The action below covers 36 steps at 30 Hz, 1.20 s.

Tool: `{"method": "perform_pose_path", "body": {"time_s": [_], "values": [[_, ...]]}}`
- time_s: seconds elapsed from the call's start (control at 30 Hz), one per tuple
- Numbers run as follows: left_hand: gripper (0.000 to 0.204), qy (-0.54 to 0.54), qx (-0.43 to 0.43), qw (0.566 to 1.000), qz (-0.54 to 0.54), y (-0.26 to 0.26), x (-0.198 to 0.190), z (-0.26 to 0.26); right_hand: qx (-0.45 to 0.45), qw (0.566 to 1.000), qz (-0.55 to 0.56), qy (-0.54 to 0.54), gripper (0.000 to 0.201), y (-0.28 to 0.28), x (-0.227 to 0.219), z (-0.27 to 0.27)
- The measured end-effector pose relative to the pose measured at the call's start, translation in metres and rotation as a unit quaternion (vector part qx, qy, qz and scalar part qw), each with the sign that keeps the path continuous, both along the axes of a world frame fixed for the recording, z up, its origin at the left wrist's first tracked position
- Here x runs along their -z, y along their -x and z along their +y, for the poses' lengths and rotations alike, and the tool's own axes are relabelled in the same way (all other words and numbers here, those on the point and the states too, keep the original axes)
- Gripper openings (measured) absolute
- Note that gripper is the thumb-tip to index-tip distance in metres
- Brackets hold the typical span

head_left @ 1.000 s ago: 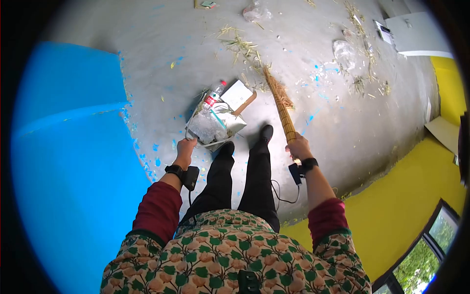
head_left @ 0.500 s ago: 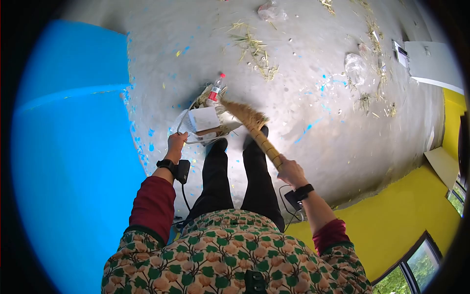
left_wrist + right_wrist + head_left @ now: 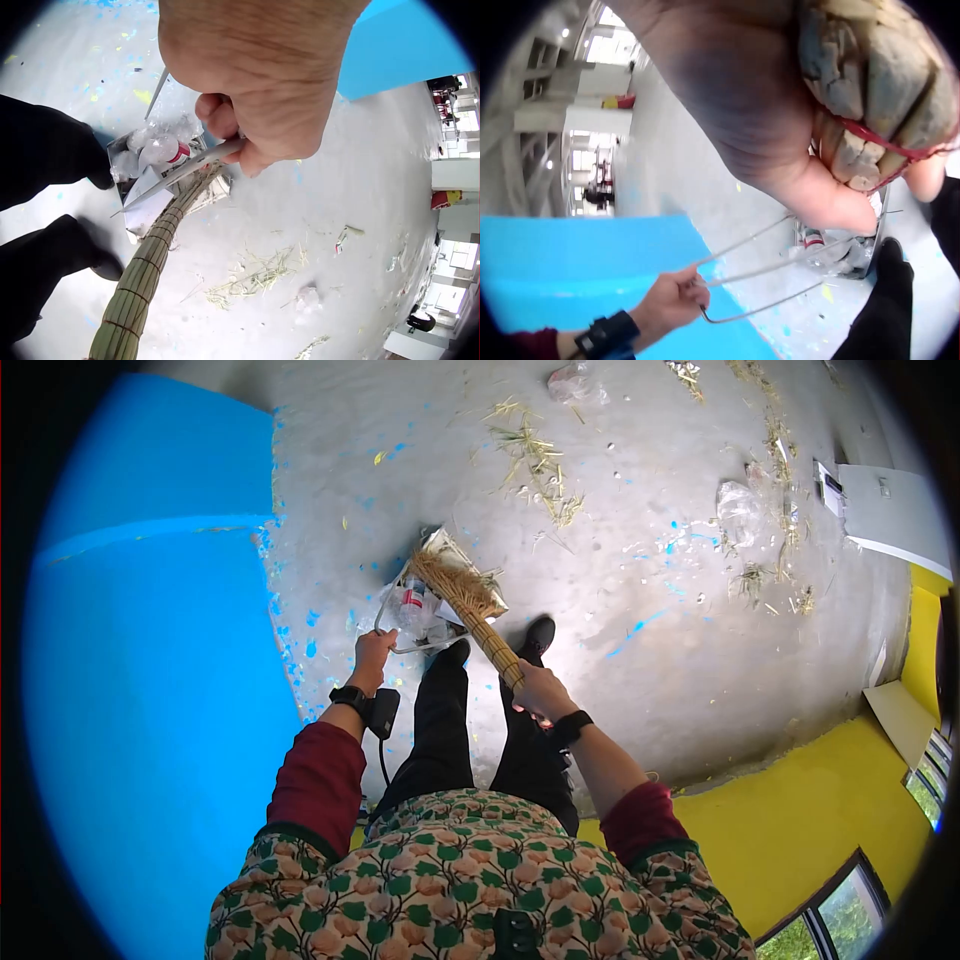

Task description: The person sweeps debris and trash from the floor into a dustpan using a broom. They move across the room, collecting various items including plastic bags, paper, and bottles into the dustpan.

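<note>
My left hand (image 3: 374,658) grips the bent metal handle (image 3: 430,647) of a dustpan (image 3: 445,544) at the floor before my feet. In the pan lie a clear plastic bottle (image 3: 412,600) with a red label, crumpled clear plastic and, in the left wrist view, a white box (image 3: 146,214). My right hand (image 3: 542,692) holds a straw broom (image 3: 490,647) by its bound stick end. The broom's bristles (image 3: 450,578) overlap the pan and hide part of its contents. Red cord circles the broom's butt end (image 3: 885,82) in the right wrist view.
Loose straw (image 3: 535,455) lies ahead on the grey floor, with crumpled plastic bags (image 3: 738,512) farther right. A blue wall (image 3: 160,660) runs along the left and a yellow wall (image 3: 800,800) behind at right. My shoes (image 3: 540,632) stand close to the pan.
The broom has swung left from the open floor onto the dustpan, my right hand moving left with it. The bottle and white box have shifted within the pan. The left hand keeps its grip.
</note>
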<state>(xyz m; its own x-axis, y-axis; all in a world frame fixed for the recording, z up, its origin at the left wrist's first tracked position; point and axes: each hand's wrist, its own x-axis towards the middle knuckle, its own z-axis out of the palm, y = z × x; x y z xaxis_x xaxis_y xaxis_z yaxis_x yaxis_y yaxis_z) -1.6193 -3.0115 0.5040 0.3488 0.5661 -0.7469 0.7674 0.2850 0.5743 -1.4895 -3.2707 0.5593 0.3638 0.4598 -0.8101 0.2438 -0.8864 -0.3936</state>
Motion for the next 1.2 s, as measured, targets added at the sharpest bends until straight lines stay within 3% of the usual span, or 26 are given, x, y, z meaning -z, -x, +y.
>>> {"method": "perform_pose_path", "body": {"time_s": [0.07,0.13,0.2,0.3,0.33,0.4,0.43,0.47,0.5,0.53,0.6,0.63,0.67,0.77,0.87,0.93,1.0,1.03,1.2], "values": [[0.021,0.018,-0.022,0.999,-0.032,-0.002,0.0,-0.002,0.232,0.949,0.211,-0.018,0.056,-0.014,-0.022,-0.015],[0.021,0.024,-0.027,0.999,-0.041,-0.005,0.007,-0.001,0.276,0.94,0.199,-0.01,0.059,-0.016,-0.028,-0.038],[0.022,0.03,-0.032,0.998,-0.048,-0.014,0.008,-0.002,0.381,0.9,0.202,-0.067,0.068,-0.021,-0.025,-0.066],[0.022,0.031,0.031,0.999,-0.016,-0.033,0.007,-0.004,0.488,0.847,0.195,-0.073,0.076,-0.039,-0.018,-0.098],[0.022,0.038,0.046,0.998,-0.002,-0.035,0.009,-0.008,0.505,0.843,0.182,-0.049,0.068,-0.049,-0.014,-0.102],[0.021,0.041,0.065,0.997,0.015,-0.033,0.015,-0.014,0.516,0.838,0.164,-0.075,0.052,-0.063,0.018,-0.107],[0.022,0.026,0.035,0.999,0.01,-0.028,0.017,-0.017,0.517,0.836,0.172,-0.07,0.036,-0.065,0.029,-0.103],[0.022,0.011,0.005,1.0,0.003,-0.026,0.016,-0.019,0.459,0.877,0.139,-0.037,0.032,-0.057,0.051,-0.096],[0.023,0.011,-0.008,0.999,-0.038,-0.028,0.015,-0.021,0.412,0.902,0.122,-0.042,0.035,-0.043,0.053,-0.084],[0.023,0.013,-0.002,0.999,-0.039,-0.031,0.011,-0.021,0.387,0.91,0.145,-0.016,0.04,-0.035,0.027,-0.064],[0.022,-0.011,0.087,0.996,0.012,-0.04,0.002,-0.018,0.343,0.923,0.177,0.009,0.044,-0.002,0.054,-0.057],[0.02,0.025,0.026,0.999,-0.027,-0.039,0.007,-0.02,0.275,0.954,0.121,-0.021,0.045,0.009,0.063,-0.056],[0.02,-0.009,0.042,0.999,-0.018,-0.037,0.016,-0.019,0.251,0.959,0.129,-0.01,0.043,0.005,0.045,-0.053],[0.018,0.021,-0.016,0.999,-0.024,-0.046,0.008,-0.02,0.253,0.951,0.176,0.006,0.039,-0.029,0.004,-0.079],[0.017,0.014,-0.02,0.998,-0.063,-0.062,0.009,-0.023,0.239,0.956,0.167,-0.032,0.039,-0.058,-0.011,-0.106],[0.019,0.007,-0.015,0.997,-0.076,-0.079,0.006,-0.025,0.277,0.942,0.188,-0.031,0.047,-0.08,-0.031,-0.114],[0.021,-0.01,0.071,0.997,-0.028,-0.1,0.006,-0.025,0.319,0.935,0.155,-0.019,0.059,-0.096,-0.024,-0.129],[0.021,-0.013,0.067,0.997,-0.023,-0.109,0.006,-0.026,0.332,0.931,0.147,-0.022,0.066,-0.105,-0.02,-0.135],[0.024,-0.008,0.065,0.997,-0.049,-0.158,0.008,-0.043,0.315,0.949,0.019,0.003,0.052,-0.161,0.009,-0.131]]}}
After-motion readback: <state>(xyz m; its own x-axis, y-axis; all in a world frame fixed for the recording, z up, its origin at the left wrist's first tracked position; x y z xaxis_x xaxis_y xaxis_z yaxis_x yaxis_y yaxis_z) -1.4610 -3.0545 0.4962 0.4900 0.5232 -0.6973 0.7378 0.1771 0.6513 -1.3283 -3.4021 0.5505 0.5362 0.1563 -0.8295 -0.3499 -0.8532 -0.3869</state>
